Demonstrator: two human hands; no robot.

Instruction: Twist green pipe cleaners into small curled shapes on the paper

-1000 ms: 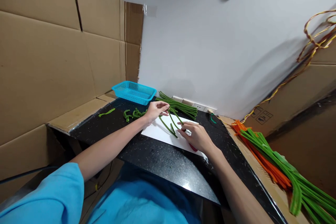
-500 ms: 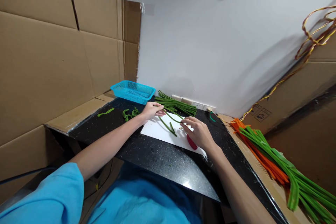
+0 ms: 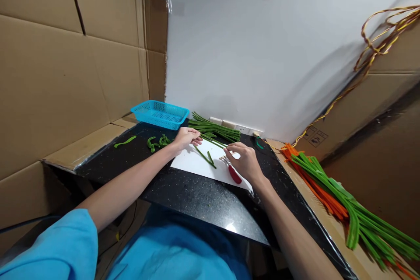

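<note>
Between my two hands stretches a green pipe cleaner (image 3: 214, 141), nearly straight, above a white sheet (image 3: 188, 160). My left hand (image 3: 188, 138) pinches its left end. The fingertips of my right hand (image 3: 243, 160) are closed on the other end. Two short green pipe cleaner pieces (image 3: 206, 158) lie on the sheet below. Close under my right hand rests a tool with a red handle (image 3: 234, 175); small pale bits lie by its upper end, and its kind is unclear. Behind the sheet is a bundle of green pipe cleaners (image 3: 218, 127).
A blue basket (image 3: 160, 115) stands at the back left of the black table (image 3: 197, 197). Curled green pieces (image 3: 158, 142) and a flat green strip (image 3: 125, 141) lie left of my hand. On cardboard at right are green stems (image 3: 354, 210) and orange stems (image 3: 315, 183).
The pipe cleaner between my hands sagged before and is now straighter. More of the red-handled tool shows beside my right hand. The whole view has shifted slightly.
</note>
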